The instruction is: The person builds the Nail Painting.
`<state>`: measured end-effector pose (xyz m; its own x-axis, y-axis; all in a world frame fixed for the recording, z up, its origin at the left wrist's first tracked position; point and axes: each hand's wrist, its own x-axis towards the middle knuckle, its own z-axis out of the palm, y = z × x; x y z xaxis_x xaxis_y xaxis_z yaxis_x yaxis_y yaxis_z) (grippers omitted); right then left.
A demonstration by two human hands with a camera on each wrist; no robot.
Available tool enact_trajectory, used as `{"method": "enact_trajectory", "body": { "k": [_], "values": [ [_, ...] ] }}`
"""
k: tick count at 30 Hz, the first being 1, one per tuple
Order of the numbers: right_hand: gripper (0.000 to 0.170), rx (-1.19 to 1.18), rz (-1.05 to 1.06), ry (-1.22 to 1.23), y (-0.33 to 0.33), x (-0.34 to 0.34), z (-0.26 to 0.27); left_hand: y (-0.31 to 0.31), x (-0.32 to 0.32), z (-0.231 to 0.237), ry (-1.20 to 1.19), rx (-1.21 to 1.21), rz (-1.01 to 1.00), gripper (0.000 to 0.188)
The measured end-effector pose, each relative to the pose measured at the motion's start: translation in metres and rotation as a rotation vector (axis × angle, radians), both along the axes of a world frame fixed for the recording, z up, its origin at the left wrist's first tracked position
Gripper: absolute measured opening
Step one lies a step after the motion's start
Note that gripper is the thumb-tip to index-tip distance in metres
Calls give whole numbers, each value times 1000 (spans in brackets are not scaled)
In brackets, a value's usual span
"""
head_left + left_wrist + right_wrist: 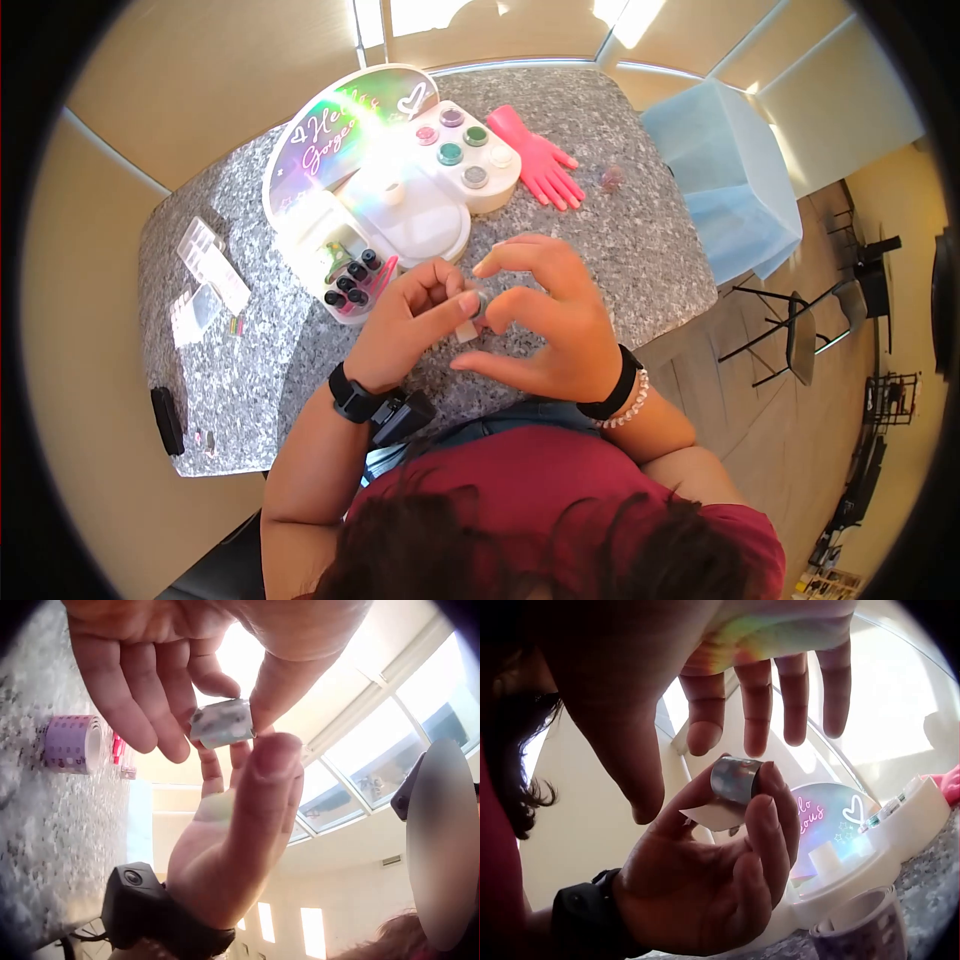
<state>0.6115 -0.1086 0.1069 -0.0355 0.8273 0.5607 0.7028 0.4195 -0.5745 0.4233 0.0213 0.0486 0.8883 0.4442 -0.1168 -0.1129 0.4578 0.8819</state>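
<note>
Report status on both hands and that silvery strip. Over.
Left hand pinches curled silvery strip. Right hand holds nothing, apart from strip. No obstruction seen between them; purple roll on table.

I get white glare off the glossy, iridescent, rounded board (320, 125), fisheye-bowed edges, and a shadowed right hand (697, 656) streaked with rainbow light.

Passages: tabletop (655, 265) between right hand (572, 335) and right edge; tabletop between plastic case (214, 266) and black-capped bottles (355, 282). Obstacles: left hand (408, 325) with silvery foil roll (736, 778), facing right hand's thumb-finger gap; white station (425, 228), beyond both hands; pink glove (540, 163), beside station; lilac roll (71, 745), on tabletop.
</note>
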Motion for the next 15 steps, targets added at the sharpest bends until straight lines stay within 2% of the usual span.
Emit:
{"method": "enact_trajectory", "body": {
  "k": [5,8,15],
  "values": [
    [37,105,-152,-207,10,-13,-12,-2,2,-6,53,10,95,20],
    [33,198,-195,-272,13,-11,-19,1,1,-12,22,-69,75,21],
    [34,140,-114,-131,9,8,-8,-4,3,3,-110,-169,154,24]
  ]
}}
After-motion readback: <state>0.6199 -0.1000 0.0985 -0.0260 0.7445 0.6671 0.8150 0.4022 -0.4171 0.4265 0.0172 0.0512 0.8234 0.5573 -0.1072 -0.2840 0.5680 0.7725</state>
